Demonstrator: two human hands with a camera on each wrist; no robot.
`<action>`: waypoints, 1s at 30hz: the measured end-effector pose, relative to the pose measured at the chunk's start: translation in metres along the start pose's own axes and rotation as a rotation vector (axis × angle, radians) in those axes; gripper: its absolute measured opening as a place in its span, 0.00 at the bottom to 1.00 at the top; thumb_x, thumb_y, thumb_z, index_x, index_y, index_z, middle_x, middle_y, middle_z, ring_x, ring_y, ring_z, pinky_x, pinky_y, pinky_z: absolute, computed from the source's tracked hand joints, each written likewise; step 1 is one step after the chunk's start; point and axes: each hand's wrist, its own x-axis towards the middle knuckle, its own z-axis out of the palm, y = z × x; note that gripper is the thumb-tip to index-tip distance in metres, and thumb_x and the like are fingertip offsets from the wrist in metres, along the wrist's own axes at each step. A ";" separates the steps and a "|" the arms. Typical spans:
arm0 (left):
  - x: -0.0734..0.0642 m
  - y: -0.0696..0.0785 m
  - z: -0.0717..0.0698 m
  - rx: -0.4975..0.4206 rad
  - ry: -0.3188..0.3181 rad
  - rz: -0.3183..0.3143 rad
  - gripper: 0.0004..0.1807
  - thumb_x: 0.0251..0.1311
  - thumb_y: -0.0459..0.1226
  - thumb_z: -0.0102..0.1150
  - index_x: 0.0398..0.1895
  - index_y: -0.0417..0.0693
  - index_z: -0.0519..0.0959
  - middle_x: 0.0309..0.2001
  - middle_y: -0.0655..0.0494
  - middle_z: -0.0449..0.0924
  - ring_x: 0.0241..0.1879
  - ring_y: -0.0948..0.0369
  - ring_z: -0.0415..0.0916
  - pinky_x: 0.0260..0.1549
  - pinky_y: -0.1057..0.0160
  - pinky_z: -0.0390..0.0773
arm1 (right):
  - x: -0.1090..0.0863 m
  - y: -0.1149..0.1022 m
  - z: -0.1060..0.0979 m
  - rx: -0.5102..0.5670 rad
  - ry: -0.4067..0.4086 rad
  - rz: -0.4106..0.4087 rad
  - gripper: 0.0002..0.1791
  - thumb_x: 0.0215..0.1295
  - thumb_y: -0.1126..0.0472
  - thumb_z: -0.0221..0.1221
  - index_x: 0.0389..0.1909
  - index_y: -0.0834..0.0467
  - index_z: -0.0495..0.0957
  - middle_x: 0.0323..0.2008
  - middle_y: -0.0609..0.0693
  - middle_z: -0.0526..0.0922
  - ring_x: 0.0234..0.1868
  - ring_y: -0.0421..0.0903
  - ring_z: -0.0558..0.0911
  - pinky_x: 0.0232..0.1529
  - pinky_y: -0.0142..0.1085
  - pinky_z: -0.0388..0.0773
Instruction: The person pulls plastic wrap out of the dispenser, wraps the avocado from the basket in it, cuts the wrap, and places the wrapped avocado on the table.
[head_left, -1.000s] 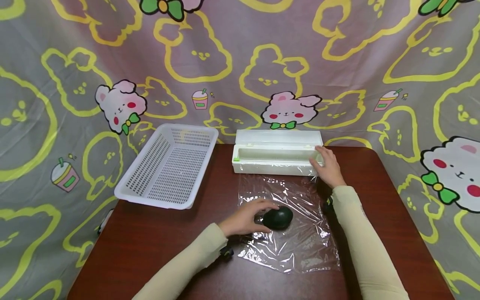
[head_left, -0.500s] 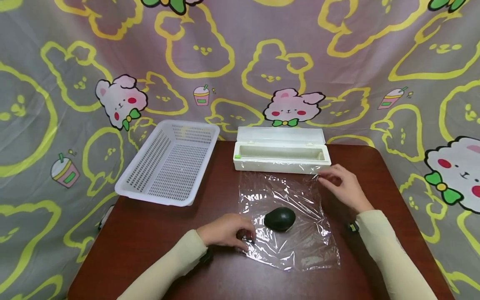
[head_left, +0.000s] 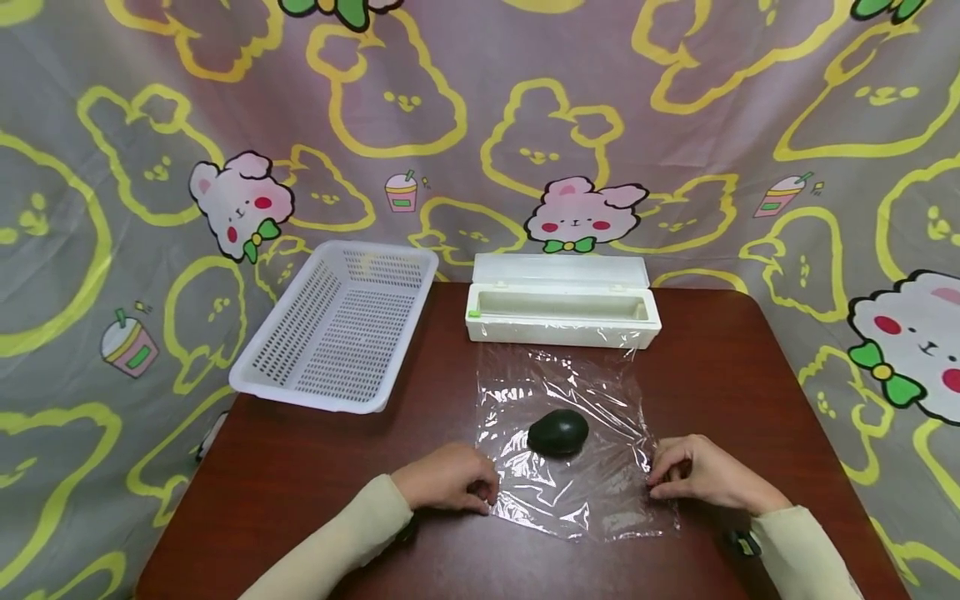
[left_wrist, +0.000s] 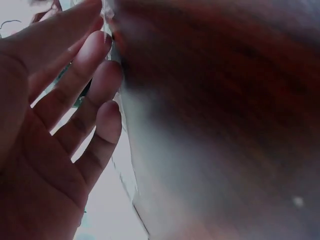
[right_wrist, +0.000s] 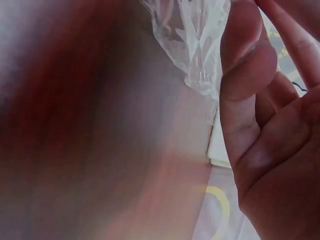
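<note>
A dark green avocado (head_left: 558,432) lies on a sheet of clear plastic wrap (head_left: 607,492) spread over the table. The wrap runs back to a long white wrap dispenser (head_left: 562,334), its lid raised. My left hand (head_left: 450,479) pinches the wrap at its front left corner between thumb and forefinger; the other fingers (left_wrist: 107,120) are bent in the left wrist view. On the opposite side, my right hand (head_left: 701,475) pinches the wrap's right edge near the front, thumb and forefinger tips close together. Crumpled wrap (right_wrist: 197,65) shows beside its fingers in the right wrist view.
A white perforated plastic basket (head_left: 375,403) stands on the left of the brown wooden table (head_left: 420,567). A patterned cloth curtain (head_left: 442,92) hangs close around the table's back and sides.
The left hand let go of the avocado and moved down-left to the wrap's front corner. The right hand left the dispenser's right end and came forward along the wrap's right edge.
</note>
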 end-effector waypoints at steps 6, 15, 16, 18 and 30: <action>-0.003 -0.001 0.002 0.054 0.004 0.031 0.06 0.56 0.46 0.76 0.28 0.64 0.85 0.26 0.75 0.79 0.28 0.79 0.68 0.32 0.80 0.66 | -0.012 0.004 0.015 -0.022 -0.066 -0.053 0.14 0.47 0.63 0.80 0.36 0.56 0.90 0.33 0.49 0.84 0.23 0.33 0.79 0.22 0.26 0.77; -0.011 -0.001 0.004 0.047 -0.005 0.032 0.06 0.61 0.45 0.70 0.29 0.63 0.82 0.27 0.75 0.77 0.29 0.79 0.70 0.33 0.79 0.69 | -0.012 0.009 0.028 -0.189 0.012 -0.075 0.12 0.40 0.60 0.82 0.22 0.44 0.88 0.28 0.40 0.78 0.29 0.31 0.74 0.27 0.22 0.70; -0.011 -0.002 0.005 0.031 -0.008 0.026 0.06 0.62 0.45 0.70 0.29 0.62 0.82 0.26 0.75 0.76 0.29 0.79 0.69 0.32 0.79 0.68 | -0.012 0.008 0.029 -0.193 0.007 -0.077 0.12 0.42 0.61 0.81 0.23 0.44 0.87 0.28 0.39 0.79 0.29 0.30 0.74 0.27 0.21 0.70; -0.013 -0.002 0.005 -0.005 -0.007 0.015 0.05 0.63 0.45 0.69 0.30 0.62 0.82 0.27 0.75 0.76 0.29 0.80 0.68 0.33 0.80 0.67 | -0.012 0.007 0.028 -0.173 -0.012 -0.080 0.11 0.47 0.62 0.79 0.24 0.45 0.87 0.28 0.40 0.79 0.29 0.29 0.74 0.26 0.21 0.71; -0.023 -0.009 -0.010 -0.119 0.102 -0.012 0.05 0.69 0.44 0.64 0.35 0.59 0.79 0.32 0.71 0.75 0.32 0.77 0.68 0.38 0.76 0.72 | -0.011 -0.002 0.014 -0.096 -0.041 0.009 0.08 0.69 0.65 0.66 0.35 0.47 0.81 0.33 0.37 0.83 0.31 0.27 0.75 0.28 0.27 0.75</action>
